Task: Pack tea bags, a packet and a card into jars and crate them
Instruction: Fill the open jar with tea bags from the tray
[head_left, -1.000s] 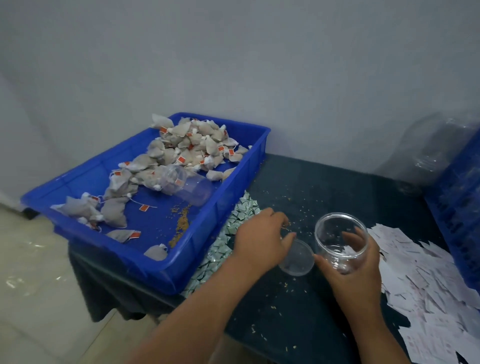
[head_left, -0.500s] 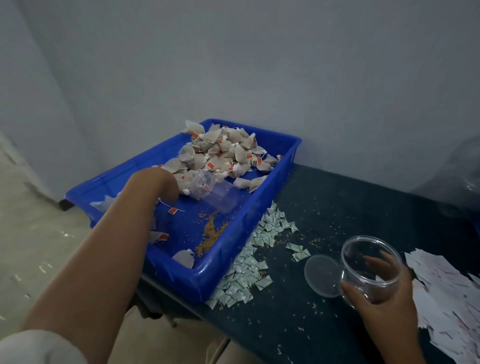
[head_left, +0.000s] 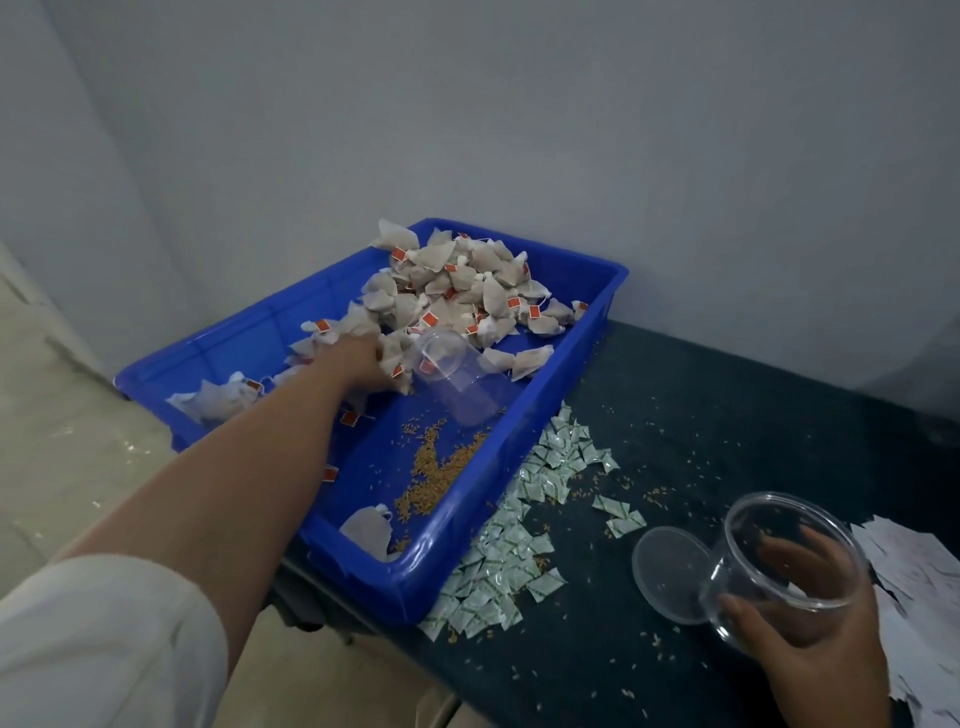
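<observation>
**A:** Where is everything sitting?

**B:** I'm holding the jar (head_left: 789, 561) tilted over the table (head_left: 727, 415) with the right hand (head_left: 810, 654), fingers wrapping its clear wall and thumb pressing the near side. The lid (head_left: 670, 571) is lying flat just beside it. I'm reaching the left hand (head_left: 363, 358) into the tea bags (head_left: 457, 291) heaped in the blue tray (head_left: 467, 525). The fingertips are sinking among them, so I can't tell whether they're pinching one.

**A:** What's worrying you?

**B:** The bags are looking soft, thin and pyramid-shaped, each trailing a string and red tag. I'm expecting tangled strings to drag extras out, and a hard squeeze could split one. Loose grain (head_left: 436, 467) is already lying on the tray floor. The second jar (head_left: 457, 379), lying on its side right by that hand, is smooth and round, so a nudge may roll it. The held jar is slick, thin plastic, and a slack hold could drop it. The glossy packets (head_left: 519, 540) and paper cards (head_left: 914, 571) are lying loose and may slide if brushed.
</observation>
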